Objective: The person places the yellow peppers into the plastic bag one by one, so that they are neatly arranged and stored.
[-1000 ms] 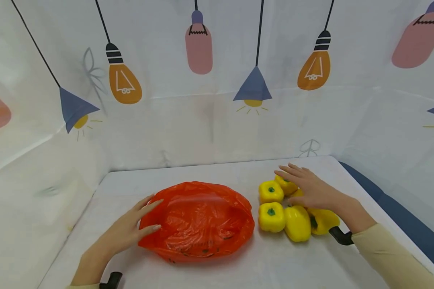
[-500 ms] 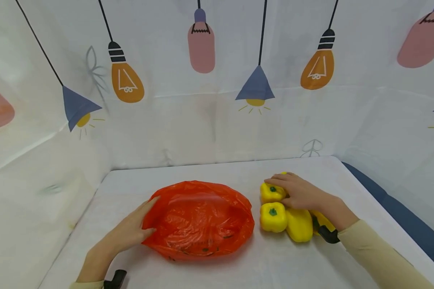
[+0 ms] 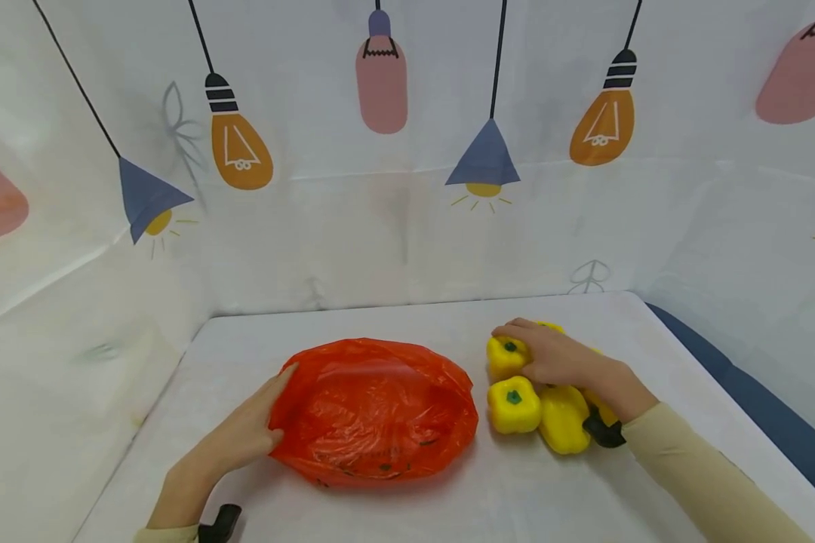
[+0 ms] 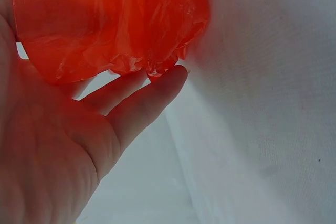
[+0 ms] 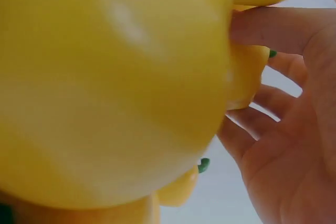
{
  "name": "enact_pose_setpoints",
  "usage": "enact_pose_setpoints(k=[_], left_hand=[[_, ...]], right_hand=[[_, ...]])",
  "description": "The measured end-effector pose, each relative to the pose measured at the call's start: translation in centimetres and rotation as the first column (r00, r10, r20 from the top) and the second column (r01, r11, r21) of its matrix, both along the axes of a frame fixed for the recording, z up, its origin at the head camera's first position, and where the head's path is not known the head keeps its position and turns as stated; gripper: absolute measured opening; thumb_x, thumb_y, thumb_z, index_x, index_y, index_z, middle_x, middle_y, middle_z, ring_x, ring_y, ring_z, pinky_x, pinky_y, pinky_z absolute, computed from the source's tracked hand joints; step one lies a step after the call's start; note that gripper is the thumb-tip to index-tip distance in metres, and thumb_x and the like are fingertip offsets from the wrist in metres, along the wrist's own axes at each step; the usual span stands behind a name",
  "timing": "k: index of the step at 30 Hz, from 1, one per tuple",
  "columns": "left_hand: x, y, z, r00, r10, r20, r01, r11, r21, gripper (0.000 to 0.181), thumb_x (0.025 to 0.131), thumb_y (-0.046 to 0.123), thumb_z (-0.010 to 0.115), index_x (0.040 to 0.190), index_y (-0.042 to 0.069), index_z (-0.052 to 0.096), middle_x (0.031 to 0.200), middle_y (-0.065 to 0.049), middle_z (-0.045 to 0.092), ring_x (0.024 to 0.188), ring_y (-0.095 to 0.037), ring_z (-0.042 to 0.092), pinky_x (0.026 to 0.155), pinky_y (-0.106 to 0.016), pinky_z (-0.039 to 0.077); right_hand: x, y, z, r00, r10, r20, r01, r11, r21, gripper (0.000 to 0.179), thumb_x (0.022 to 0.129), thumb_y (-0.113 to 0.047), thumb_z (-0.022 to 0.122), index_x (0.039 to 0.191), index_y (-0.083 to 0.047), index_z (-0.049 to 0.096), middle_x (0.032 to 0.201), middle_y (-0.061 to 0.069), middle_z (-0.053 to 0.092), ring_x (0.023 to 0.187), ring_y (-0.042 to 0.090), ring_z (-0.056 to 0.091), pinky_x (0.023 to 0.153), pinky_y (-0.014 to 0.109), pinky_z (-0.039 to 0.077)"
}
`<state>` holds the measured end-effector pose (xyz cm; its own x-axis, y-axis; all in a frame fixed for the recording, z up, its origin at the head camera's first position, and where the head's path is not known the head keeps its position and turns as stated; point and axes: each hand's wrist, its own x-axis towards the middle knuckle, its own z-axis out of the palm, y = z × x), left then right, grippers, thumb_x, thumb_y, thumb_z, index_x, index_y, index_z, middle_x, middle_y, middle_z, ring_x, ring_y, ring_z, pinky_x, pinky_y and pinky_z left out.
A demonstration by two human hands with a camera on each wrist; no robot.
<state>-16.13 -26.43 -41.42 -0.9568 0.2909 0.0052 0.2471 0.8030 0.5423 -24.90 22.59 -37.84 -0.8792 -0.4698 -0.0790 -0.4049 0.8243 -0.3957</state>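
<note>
A red plastic bag [image 3: 373, 415] lies on the table left of the peppers. My left hand [image 3: 244, 430] is at its left side, and in the left wrist view its nearly straight fingers [image 4: 149, 103] touch the crinkled bag [image 4: 110, 24]. My right hand [image 3: 564, 354] grips the far left yellow bell pepper [image 3: 505, 354] of the group, thumb on the near side and fingers over the top. In the right wrist view this bell pepper [image 5: 247, 80] shows between thumb and fingers, partly hidden behind a large, close yellow pepper [image 5: 115, 87].
Another yellow pepper [image 3: 514, 405] sits just in front of the gripped one, with a further pepper [image 3: 564, 418] beside it. Several more lie partly hidden under my right arm. The white table [image 3: 407, 520] meets a white sheet wall [image 3: 353, 249] printed with lamps.
My right hand has come down and left from above the peppers, and now grips the far left one. My left hand has shifted slightly, its fingers less visible over the bag.
</note>
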Motion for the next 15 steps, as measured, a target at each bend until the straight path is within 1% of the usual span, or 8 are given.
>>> enact_pose_setpoints(k=[4,6,11,15], left_hand=[[-0.1,0.0,-0.1,1.000,-0.002,0.002,0.002,1.000,0.004,0.092,0.076,-0.007,0.057,0.159,0.006,0.018,0.162,-0.021,0.025,0.148,-0.044,0.028,0.116,-0.065,0.030],[0.0,0.0,-0.1,1.000,0.001,0.007,-0.001,1.000,0.007,0.092,0.077,-0.007,0.057,0.159,0.006,0.018,0.163,-0.021,0.025,0.148,-0.045,0.028,0.115,-0.065,0.030],[0.0,-0.1,-0.1,1.000,0.004,0.018,-0.004,1.000,0.006,0.092,0.078,-0.006,0.057,0.159,0.007,0.016,0.163,-0.021,0.024,0.148,-0.045,0.026,0.116,-0.065,0.029],[0.1,0.0,-0.1,1.000,0.006,0.013,-0.006,1.000,-0.002,0.093,0.078,-0.005,0.057,0.160,0.008,0.015,0.163,-0.021,0.023,0.149,-0.045,0.026,0.116,-0.065,0.028]], right_hand=[[0.0,0.0,0.5,0.999,-0.048,0.007,0.048,0.998,-0.037,0.069,0.083,-0.024,0.073,0.146,-0.029,0.047,0.152,-0.002,0.043,0.130,0.025,0.049,0.107,0.061,0.044],[0.0,-0.1,0.8,0.999,-0.047,-0.016,0.047,0.998,-0.046,0.070,0.082,-0.020,0.073,0.146,-0.030,0.047,0.153,-0.001,0.042,0.131,0.026,0.048,0.107,0.061,0.044],[0.1,-0.7,1.6,0.995,-0.009,-0.104,0.003,0.998,-0.057,0.068,0.083,-0.015,0.073,0.146,-0.026,0.048,0.149,0.003,0.045,0.129,0.027,0.050,0.106,0.058,0.047],[0.3,-1.5,2.4,0.982,0.035,-0.183,-0.047,0.997,-0.060,0.069,0.083,-0.018,0.076,0.146,-0.024,0.048,0.146,0.003,0.048,0.128,0.026,0.052,0.104,0.055,0.050]])
